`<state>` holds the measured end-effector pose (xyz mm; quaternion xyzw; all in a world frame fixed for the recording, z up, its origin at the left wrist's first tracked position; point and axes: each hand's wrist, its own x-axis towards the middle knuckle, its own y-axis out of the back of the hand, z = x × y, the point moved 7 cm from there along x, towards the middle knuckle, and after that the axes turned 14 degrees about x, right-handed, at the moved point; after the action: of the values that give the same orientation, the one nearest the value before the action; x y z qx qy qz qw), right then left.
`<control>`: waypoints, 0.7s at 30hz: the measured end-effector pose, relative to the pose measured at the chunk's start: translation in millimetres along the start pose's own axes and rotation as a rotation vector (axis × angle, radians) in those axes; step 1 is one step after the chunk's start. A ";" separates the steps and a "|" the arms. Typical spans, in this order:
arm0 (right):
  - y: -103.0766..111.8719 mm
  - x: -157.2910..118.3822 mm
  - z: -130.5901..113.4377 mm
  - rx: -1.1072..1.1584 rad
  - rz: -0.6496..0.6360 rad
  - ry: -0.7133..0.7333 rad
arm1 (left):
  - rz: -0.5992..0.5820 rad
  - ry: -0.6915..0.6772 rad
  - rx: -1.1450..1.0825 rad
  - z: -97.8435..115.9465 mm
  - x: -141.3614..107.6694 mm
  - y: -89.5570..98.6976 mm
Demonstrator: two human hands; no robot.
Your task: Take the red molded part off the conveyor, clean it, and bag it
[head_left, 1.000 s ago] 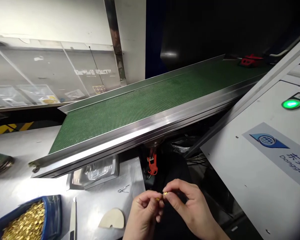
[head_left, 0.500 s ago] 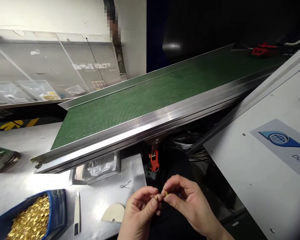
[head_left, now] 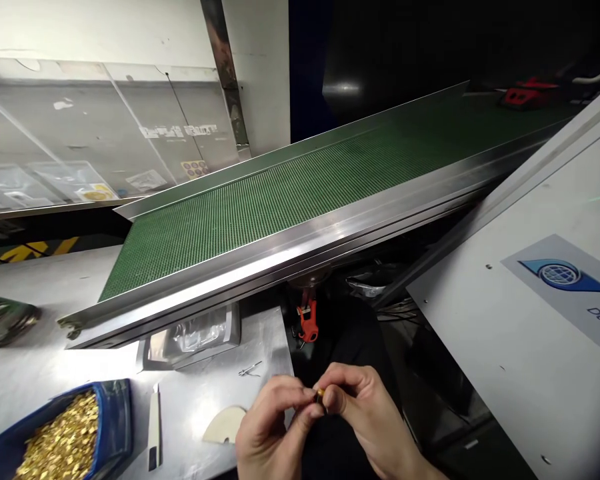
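Low in the head view, my left hand [head_left: 277, 423] and my right hand [head_left: 367, 413] meet fingertip to fingertip. Pinched where they meet is a small brass-coloured part [head_left: 321, 395], mostly covered by thumbs and forefingers, so its exact kind cannot be made out. Both hands are closed on it; whether it is one piece or two joined is hidden. To the left, a blue bin [head_left: 123, 417] holds a heap of small gold-coloured metal pieces [head_left: 63, 437].
A green conveyor belt [head_left: 220, 223] with metal side rails slopes across the middle. On the metal table [head_left: 180, 407] lie a utility knife [head_left: 154, 427], a cream disc [head_left: 225, 425] and a grey tray [head_left: 233, 330]. A white machine panel [head_left: 460, 280] stands at right.
My hands have come together; the small brass pieces seen apart at each hand's fingertips are now at one spot. The green light on the machine panel is now brighter.
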<state>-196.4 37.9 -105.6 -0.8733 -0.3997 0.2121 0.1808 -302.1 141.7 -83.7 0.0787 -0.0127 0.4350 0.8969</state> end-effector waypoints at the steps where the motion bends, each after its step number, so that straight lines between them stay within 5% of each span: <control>1: -1.5 0.0 1.5 0.014 0.000 0.003 | 0.023 -0.063 0.027 2.3 -0.2 1.0; 6: -10.3 -1.2 5.1 0.183 -0.033 -0.084 | 0.126 -0.219 0.109 11.1 -2.9 4.5; 13: -15.1 -3.4 -6.9 0.121 -0.115 -0.141 | 0.154 -0.350 0.170 15.4 -10.5 6.1; 17: 11.9 -7.1 -2.3 0.093 0.012 -0.220 | -0.035 -0.502 0.114 8.4 -3.6 -12.5; 21: 33.8 -29.4 -14.1 -0.305 0.078 -0.170 | -0.305 -0.459 0.109 7.5 -13.3 -35.2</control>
<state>-185.5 -7.6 -103.5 -0.8843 -0.4070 0.2289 0.0034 -282.5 108.7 -82.1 0.2241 -0.1800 0.2657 0.9202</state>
